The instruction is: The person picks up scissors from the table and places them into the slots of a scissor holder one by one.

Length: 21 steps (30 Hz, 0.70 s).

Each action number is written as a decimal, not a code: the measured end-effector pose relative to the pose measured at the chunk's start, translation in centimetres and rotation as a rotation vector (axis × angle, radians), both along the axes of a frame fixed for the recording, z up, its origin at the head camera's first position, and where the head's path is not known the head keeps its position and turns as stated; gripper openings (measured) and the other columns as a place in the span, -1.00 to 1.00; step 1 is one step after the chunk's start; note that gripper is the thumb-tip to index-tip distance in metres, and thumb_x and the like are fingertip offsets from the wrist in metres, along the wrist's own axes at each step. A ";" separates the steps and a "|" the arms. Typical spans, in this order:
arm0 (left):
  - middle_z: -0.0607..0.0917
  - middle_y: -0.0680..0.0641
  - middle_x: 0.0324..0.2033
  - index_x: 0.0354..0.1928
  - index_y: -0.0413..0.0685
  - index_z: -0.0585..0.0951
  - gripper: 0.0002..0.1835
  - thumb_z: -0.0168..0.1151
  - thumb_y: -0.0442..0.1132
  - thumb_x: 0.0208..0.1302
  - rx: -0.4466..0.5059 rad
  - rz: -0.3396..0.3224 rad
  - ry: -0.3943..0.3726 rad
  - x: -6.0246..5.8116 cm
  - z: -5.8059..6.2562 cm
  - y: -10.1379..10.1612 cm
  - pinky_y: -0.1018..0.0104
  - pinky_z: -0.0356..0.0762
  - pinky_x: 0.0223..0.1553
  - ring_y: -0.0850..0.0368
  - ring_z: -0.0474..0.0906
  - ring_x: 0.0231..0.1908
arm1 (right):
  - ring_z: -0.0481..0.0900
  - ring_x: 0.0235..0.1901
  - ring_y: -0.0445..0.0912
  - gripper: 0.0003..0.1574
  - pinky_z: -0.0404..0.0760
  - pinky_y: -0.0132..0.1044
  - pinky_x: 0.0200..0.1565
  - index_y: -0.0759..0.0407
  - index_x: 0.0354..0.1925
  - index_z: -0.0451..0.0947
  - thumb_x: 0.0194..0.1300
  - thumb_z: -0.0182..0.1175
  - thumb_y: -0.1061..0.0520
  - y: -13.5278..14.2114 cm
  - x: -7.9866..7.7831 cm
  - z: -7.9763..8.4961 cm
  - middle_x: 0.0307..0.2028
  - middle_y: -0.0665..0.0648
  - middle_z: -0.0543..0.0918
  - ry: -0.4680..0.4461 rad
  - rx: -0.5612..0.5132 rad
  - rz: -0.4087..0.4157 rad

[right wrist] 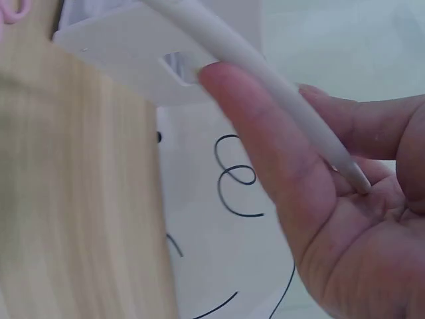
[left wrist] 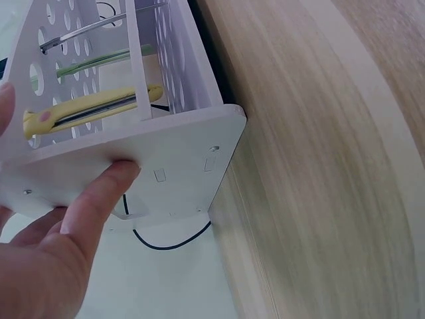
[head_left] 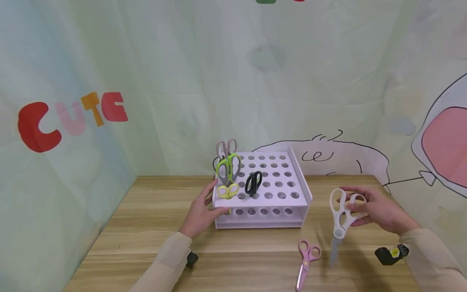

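In the head view my left hand (head_left: 202,211) grips the left side of a white rack (head_left: 277,201) full of round holes. Its thumb (left wrist: 99,196) lies against the side panel and a fingertip shows at the top edge in the left wrist view. My right hand (head_left: 375,207) holds white-handled scissors (head_left: 339,232) by one handle loop, blades down, above the table right of the rack. Pink scissors (head_left: 305,263) lie on the table. Yellow scissors (head_left: 228,191), green-and-grey scissors (head_left: 229,164), pale pink scissors (head_left: 226,148) and black scissors (head_left: 253,183) stand in the rack.
The wooden table (head_left: 153,231) reaches back to a pale printed curtain (head_left: 182,81) with coloured letters and line drawings. Black wrist devices sit at both sleeves, the right one (head_left: 392,254) hanging near the tabletop.
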<state>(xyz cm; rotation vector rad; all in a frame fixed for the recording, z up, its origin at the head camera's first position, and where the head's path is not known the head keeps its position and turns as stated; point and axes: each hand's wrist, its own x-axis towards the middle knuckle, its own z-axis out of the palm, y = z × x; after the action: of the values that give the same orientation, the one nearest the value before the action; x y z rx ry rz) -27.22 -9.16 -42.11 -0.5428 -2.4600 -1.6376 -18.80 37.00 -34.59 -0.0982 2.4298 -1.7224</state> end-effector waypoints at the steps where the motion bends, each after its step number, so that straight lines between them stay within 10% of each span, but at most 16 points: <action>1: 0.23 -0.08 0.46 0.48 0.13 0.25 -0.01 0.56 -0.34 0.02 0.003 0.000 -0.001 0.0 0.0 0.0 0.08 0.35 0.29 -0.11 0.17 0.41 | 0.63 -0.20 0.07 -0.26 0.71 0.07 -0.22 0.42 0.44 0.06 0.42 0.10 0.35 -0.1 -0.1 0.3 0.01 0.36 0.39 0.015 0.006 -0.014; 7: 0.23 -0.08 0.46 0.48 0.18 0.25 -0.01 0.56 -0.32 0.01 0.015 -0.001 -0.018 0.0 -0.1 0.0 0.06 0.36 0.28 -0.11 0.22 0.39 | 0.67 -0.23 0.00 -0.27 0.72 0.03 -0.24 0.37 0.43 0.11 0.44 0.16 0.24 -0.5 -0.5 1.5 -0.04 0.01 0.61 0.106 -0.009 -0.052; 21: 0.24 -0.12 0.45 0.46 0.15 0.30 -0.01 0.59 -0.30 -0.03 0.068 -0.006 -0.036 0.1 -0.2 -0.1 0.02 0.42 0.23 -0.22 0.31 0.33 | 0.68 -0.23 -0.03 -0.29 0.71 0.04 -0.21 0.20 0.44 0.20 0.41 0.17 0.32 -2.3 -1.8 4.3 -0.06 0.13 0.46 0.224 -0.125 -0.075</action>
<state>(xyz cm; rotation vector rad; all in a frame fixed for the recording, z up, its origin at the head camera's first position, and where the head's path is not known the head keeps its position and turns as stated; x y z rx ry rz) -27.11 -9.26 -42.31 -0.5163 -2.4193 -1.7414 -20.57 34.72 -30.32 -0.2295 2.5053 -1.9946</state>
